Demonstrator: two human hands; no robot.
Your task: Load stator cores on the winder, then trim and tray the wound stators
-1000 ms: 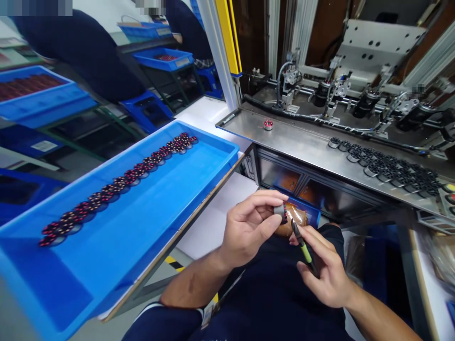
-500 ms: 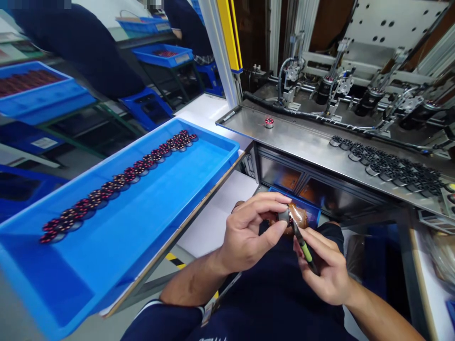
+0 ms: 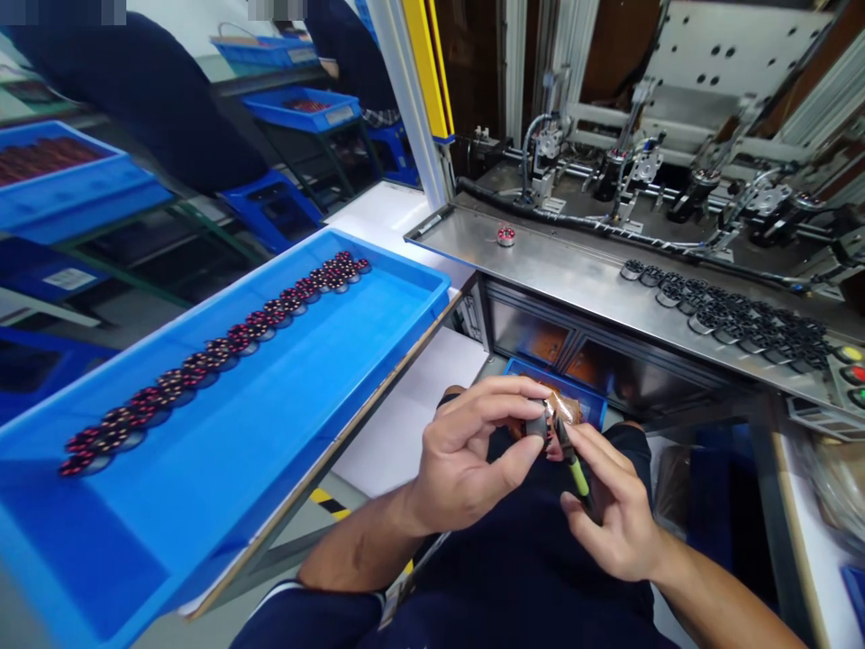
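Above my lap, my left hand (image 3: 466, 451) pinches a small round motor part (image 3: 536, 422) between thumb and fingertips. The part has a dark grey rim, and its face is turned to the right. My right hand (image 3: 618, 505) grips pliers with green and black handles (image 3: 578, 476). Their dark jaws are close to the face of the motor part; whether they touch it I cannot tell. Behind the hands, low down, is a blue bin (image 3: 595, 404) with a shiny brown wrapped thing (image 3: 566, 407) in it.
To the left lies a long blue tray (image 3: 284, 424) with a row of red-and-black motor parts (image 3: 230, 347). On the metal ledge (image 3: 560, 270) sit a single red motor part (image 3: 505, 236) and many black ones (image 3: 750, 315). A machine (image 3: 649, 171) stands behind. Seated people (image 3: 149, 99) are at far left.
The plier jaws have drawn slightly away from the motor part, and my right thumb has moved lower, off the handle. My left hand keeps its pinch. The view has shifted a little.
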